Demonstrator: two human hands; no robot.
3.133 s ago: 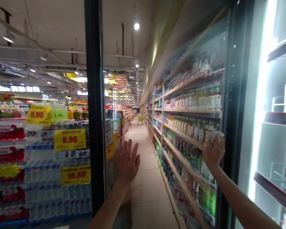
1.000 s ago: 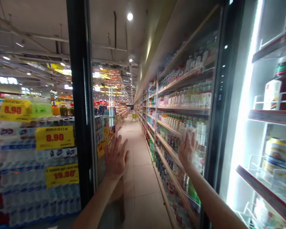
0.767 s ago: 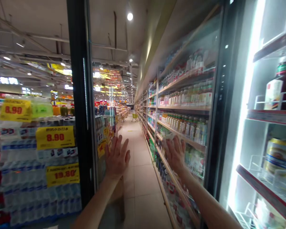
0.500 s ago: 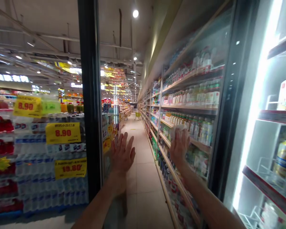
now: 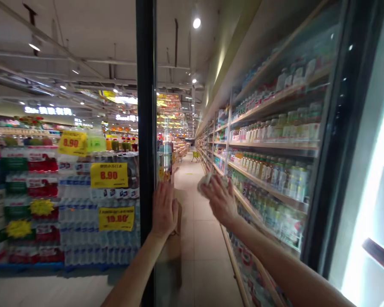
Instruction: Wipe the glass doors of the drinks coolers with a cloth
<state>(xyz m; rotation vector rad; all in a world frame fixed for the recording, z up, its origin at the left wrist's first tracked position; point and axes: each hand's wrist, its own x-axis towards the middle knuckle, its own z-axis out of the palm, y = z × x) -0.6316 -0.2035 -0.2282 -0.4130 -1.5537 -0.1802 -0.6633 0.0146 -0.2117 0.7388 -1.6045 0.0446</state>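
Note:
A glass door [image 5: 192,238] with a black frame [image 5: 146,128] stands before me, and the aisle shows through it. My left hand [image 5: 164,209] lies flat on the glass near the left frame bar, fingers stretched upward, holding nothing. Under the fingers of my right hand [image 5: 223,202] is a pale, crumpled cloth [image 5: 205,183], pressed against the glass right of my left hand. Part of the cloth is hidden behind the fingers.
Lit cooler shelves [image 5: 380,256] stand at the far right. Stacked bottled drinks [image 5: 99,251] with yellow price signs [image 5: 109,175] are at the left. Long shelves of bottles [image 5: 275,145] and a distant green cart [image 5: 196,156] show through the glass.
My right hand has moved left across the glass with the cloth, closer to my left hand. The view has turned left, and my left hand now rests nearer the frame bar.

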